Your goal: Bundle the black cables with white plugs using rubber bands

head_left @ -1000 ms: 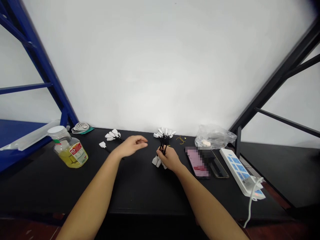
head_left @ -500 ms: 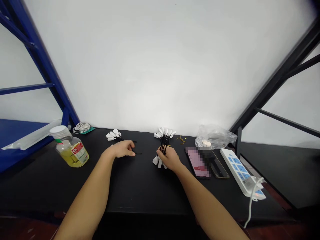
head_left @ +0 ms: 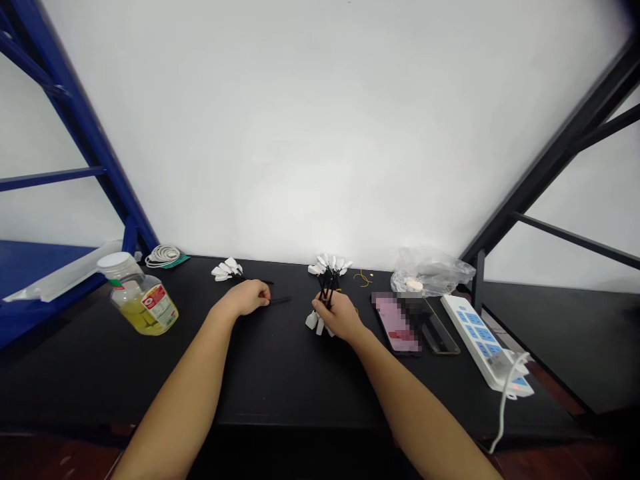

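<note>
My left hand (head_left: 249, 297) is closed in a pinch on a thin black cable (head_left: 281, 299), whose end sticks out to the right. Just behind it lies a small pile of white-ended black cables (head_left: 227, 269). My right hand (head_left: 344, 315) is wrapped round several black cables (head_left: 326, 293), with their white ends (head_left: 315, 323) hanging below the fingers. Beyond that fist, a fan of white cable ends (head_left: 330, 264) rests at the table's back edge. The fingers hide part of both bundles.
A jar of yellow liquid (head_left: 145, 307) and a coiled white cable (head_left: 164, 256) stand left. Right are yellow rubber bands (head_left: 363, 278), a clear plastic bag (head_left: 435, 270), two phones (head_left: 395, 323) and a white power strip (head_left: 470, 327). Blue (head_left: 100, 150) and black frames (head_left: 545, 167) flank the table.
My left hand has shifted slightly right, and more of the black cable shows beyond its fingertips. The right hand keeps its hold almost in place.
</note>
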`<state>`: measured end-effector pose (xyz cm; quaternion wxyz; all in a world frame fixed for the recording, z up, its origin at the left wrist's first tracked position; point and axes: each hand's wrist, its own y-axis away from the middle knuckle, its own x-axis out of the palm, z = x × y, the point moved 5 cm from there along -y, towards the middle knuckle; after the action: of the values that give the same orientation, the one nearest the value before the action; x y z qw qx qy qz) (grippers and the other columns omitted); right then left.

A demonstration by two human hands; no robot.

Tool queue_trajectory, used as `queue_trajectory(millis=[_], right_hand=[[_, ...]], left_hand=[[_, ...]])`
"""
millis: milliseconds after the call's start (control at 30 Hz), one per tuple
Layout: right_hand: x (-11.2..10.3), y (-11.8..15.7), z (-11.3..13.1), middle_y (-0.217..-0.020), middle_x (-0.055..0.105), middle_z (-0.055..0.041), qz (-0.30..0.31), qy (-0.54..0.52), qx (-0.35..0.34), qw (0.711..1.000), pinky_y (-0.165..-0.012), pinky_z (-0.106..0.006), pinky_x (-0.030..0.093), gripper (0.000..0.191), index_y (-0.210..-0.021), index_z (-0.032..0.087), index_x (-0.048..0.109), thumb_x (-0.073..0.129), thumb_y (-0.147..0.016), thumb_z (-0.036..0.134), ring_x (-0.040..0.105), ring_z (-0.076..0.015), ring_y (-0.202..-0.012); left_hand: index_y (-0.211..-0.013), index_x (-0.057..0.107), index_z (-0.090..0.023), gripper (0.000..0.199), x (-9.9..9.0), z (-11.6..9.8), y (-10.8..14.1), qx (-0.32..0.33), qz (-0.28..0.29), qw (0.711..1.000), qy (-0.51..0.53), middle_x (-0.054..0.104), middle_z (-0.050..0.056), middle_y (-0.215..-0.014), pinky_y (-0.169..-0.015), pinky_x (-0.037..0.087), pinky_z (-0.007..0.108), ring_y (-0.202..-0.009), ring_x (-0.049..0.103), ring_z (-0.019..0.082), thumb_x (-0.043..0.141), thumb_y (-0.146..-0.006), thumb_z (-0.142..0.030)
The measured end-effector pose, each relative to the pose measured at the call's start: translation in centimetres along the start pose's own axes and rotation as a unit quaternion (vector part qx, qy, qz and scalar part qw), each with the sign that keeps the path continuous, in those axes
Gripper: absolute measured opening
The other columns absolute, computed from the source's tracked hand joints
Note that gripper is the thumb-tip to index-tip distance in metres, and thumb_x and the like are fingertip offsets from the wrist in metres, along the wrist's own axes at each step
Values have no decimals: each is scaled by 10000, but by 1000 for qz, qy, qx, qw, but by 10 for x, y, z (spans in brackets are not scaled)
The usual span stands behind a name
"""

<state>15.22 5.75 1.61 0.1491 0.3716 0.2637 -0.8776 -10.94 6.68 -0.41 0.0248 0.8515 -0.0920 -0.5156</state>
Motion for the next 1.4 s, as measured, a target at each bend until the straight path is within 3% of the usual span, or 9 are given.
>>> queue_trajectory(millis=[167, 300, 400, 500, 633, 767, 933, 1133, 1400], right_hand=[[-2, 1, 1, -774, 700, -8, -9, 5, 6, 1000, -669, -242, 418, 212, -825, 218, 642, 546, -954, 356, 641, -166, -736], [-1, 2, 4, -810, 711, -12, 9, -26, -16, 1000, -681, -248, 436, 235, -887, 217, 656, 544, -964, 409, 641, -168, -752], [-1, 2, 4, -853, 726, -24, 15, -31, -24, 999, -697, -267, 451, 235, -946, 225, 678, 533, -966, 408, 651, -179, -777], [-1, 1, 2, -823, 725, -31, 4, -14, -12, 1000, -701, -282, 458, 248, -901, 222, 689, 519, -964, 391, 653, -186, -769], [-3, 0, 2, -808, 725, -26, -4, -5, -2, 1000, -705, -282, 464, 234, -862, 226, 684, 532, -951, 379, 660, -187, -769], [-4, 1, 4, -789, 720, -20, -2, -4, -1, 1000, -684, -271, 457, 230, -836, 231, 682, 538, -949, 369, 669, -185, -758], [-3, 0, 3, -786, 716, -18, 0, -7, -4, 1000, -682, -265, 451, 240, -841, 227, 681, 537, -951, 385, 667, -182, -760], [-3, 1, 3, -787, 710, -16, 2, -16, -2, 1000, -684, -267, 443, 228, -831, 224, 668, 546, -949, 376, 658, -178, -752], [-2, 1, 3, -782, 712, -17, 3, -6, -5, 1000, -680, -252, 447, 232, -832, 215, 690, 563, -950, 369, 662, -170, -753]], left_hand=[[-922, 674, -197, 234, -2, -55, 4, 133, -135, 965, 183, 682, 24, -820, -688, 469, 278, -730, 626, 169, 588, -871, -409], [-947, 656, -165, 340, 25, -89, 3, 165, -98, 900, 391, 686, 32, -759, -675, 520, 294, -690, 657, 170, 674, -831, -485], [-918, 690, -154, 346, 41, -101, 0, 171, -64, 886, 425, 707, 49, -744, -691, 533, 306, -704, 667, 180, 732, -791, -474], [-966, 706, -159, 337, 33, -90, -2, 145, -105, 909, 376, 706, 49, -745, -702, 530, 312, -708, 661, 184, 678, -835, -468], [-981, 713, -205, 215, -2, -54, 2, 110, -209, 966, 102, 713, 65, -1000, -835, 506, 334, -880, 651, 211, 570, -891, -338], [-1045, 703, -221, 315, -22, 2, 2, -31, -196, 979, -47, 670, 84, -1139, -885, 490, 337, -1050, 634, 251, 483, -836, -135], [-1118, 705, -253, 389, -15, 45, -2, -141, -111, 979, -99, 599, 120, -1285, -868, 491, 354, -1094, 627, 288, 544, -787, -126], [-1001, 714, -243, 195, -8, 26, -7, -95, -136, 983, -84, 668, 89, -1135, -832, 480, 313, -1017, 645, 256, 562, -886, -280], [-1014, 698, -181, 304, -22, -28, 5, 61, -354, 912, 197, 700, 56, -924, -766, 514, 316, -785, 635, 192, 602, -880, -437]])
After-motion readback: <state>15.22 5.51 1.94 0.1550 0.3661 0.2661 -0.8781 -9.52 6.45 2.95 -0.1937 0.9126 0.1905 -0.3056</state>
